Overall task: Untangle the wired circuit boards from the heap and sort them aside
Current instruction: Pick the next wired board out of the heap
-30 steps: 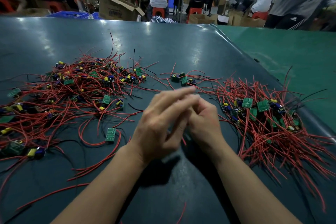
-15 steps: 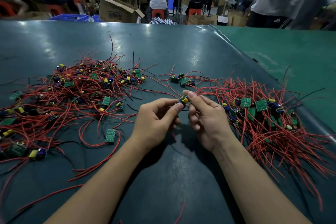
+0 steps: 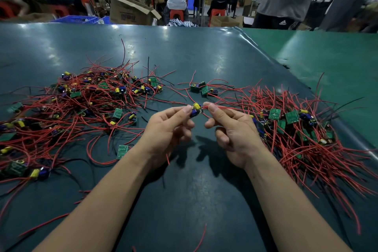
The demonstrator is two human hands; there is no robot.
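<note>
Head view gives me the dark table (image 3: pixel 184 51), a tangled heap (image 3: pixel 81 108) left and a sorted pile (image 3: pixel 302 139) right. My left hand (image 3: pixel 166 129) pinches the small circuit board (image 3: pixel 195 109) between thumb and forefinger above the near middle; my right hand (image 3: pixel 235 129) pinches its red wire (image 3: pixel 223 107) just right of it.

You're on an electronics assembly shop floor here, pretty clearly. Your tabletop (image 3: pixel 184 47) has a dark green mat on it, loaded with a heap of wired circuit boards (image 3: pixel 81 104) on the left and a second pile (image 3: pixel 296 129) on the right. Behind it, workers on red stools (image 3: pixel 177 14) sit at long benches, with an open cardboard carton (image 3: pixel 131 11) and blue plastic crates (image 3: pixel 79 19) on the floor.
</note>
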